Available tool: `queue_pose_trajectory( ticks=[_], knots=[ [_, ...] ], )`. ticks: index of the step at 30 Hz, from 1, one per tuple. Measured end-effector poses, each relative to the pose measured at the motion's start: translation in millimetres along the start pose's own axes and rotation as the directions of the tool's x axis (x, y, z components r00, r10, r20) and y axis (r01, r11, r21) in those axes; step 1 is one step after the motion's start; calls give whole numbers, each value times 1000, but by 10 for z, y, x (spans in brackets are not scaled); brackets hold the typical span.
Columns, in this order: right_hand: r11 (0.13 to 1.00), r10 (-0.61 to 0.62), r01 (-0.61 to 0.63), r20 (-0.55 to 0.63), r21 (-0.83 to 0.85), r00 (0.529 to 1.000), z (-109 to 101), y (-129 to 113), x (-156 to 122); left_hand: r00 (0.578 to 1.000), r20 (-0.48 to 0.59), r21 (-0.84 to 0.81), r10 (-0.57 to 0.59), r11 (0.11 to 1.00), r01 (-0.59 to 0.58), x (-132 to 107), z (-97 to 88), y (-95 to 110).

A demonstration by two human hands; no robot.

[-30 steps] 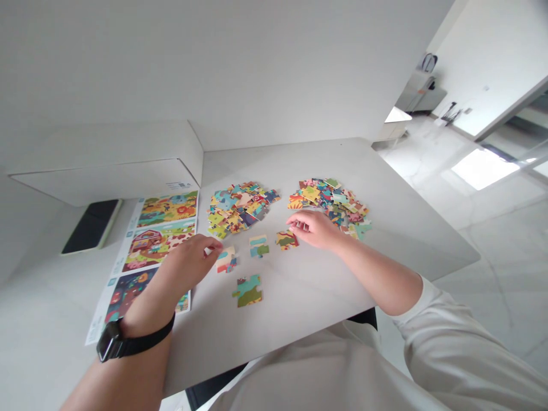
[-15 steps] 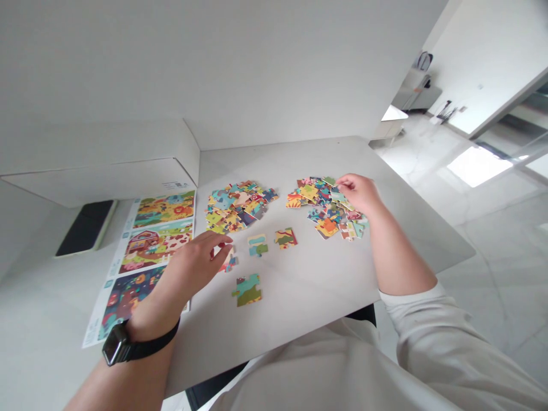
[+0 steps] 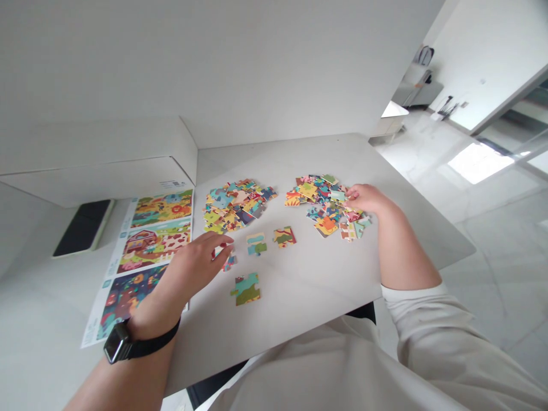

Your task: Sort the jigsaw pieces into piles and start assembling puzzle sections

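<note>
Over the right-hand pile of jigsaw pieces (image 3: 319, 197), my right hand (image 3: 366, 198) has its fingers pinched together at a puzzle piece on the pile's right edge; the fingertips partly hide it. My left hand (image 3: 199, 257) hovers low with loosely curled fingers and a gap between thumb and forefinger. Beneath it lies a partly covered puzzle piece (image 3: 230, 263). To its right are a blue-and-green puzzle piece (image 3: 257, 245) and a piece with a brown branch (image 3: 284, 237). Closer to me rests a larger teal-and-green piece (image 3: 247, 289). Another jigsaw pile (image 3: 235, 202) sits beyond my left hand.
A sheet with three printed pictures (image 3: 158, 240) lies at the left, partly under my left forearm. Beside it is a dark phone (image 3: 83, 227). A white box (image 3: 98, 177) stands behind them against the wall. The grey table (image 3: 308, 308) ends in front of my body.
My right hand has moved slightly right and toward me, away from the green piece at the pile's top. My left hand stays nearly still. The view has shifted slightly.
</note>
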State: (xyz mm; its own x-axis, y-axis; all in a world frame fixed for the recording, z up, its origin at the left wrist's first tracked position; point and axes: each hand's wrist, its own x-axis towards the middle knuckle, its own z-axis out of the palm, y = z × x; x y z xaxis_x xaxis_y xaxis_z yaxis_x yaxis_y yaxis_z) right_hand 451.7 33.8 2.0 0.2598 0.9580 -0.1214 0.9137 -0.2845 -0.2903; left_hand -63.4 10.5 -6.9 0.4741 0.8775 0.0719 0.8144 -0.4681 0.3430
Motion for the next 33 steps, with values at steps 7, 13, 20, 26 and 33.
queue_pose_trajectory(
  ticks=[7, 13, 20, 26, 33],
  knots=[
    [995, 99, -99, -18, 10, 995, -101, 48, -31, 1000, 13, -5, 19, 1000, -19, -1, 21, -13],
    [974, 151, -137, -70, 180, 986, -172, 143, -54, 1000, -8, -25, 13, 1000, -14, 4, 21, 0],
    [964, 262, -252, -132, 86, 956, -239, 316, 23, 1000, 19, -30, 18, 999, -17, 7, 31, 2],
    [963, 253, -264, -158, -53, 954, -160, 225, 47, 999, 11, -14, 33, 999, -33, 2, 46, -12],
    [992, -126, 124, -120, -22, 985, 73, -92, 40, 999, 10, 12, 51, 999, -51, -3, 77, -44]
  ],
)
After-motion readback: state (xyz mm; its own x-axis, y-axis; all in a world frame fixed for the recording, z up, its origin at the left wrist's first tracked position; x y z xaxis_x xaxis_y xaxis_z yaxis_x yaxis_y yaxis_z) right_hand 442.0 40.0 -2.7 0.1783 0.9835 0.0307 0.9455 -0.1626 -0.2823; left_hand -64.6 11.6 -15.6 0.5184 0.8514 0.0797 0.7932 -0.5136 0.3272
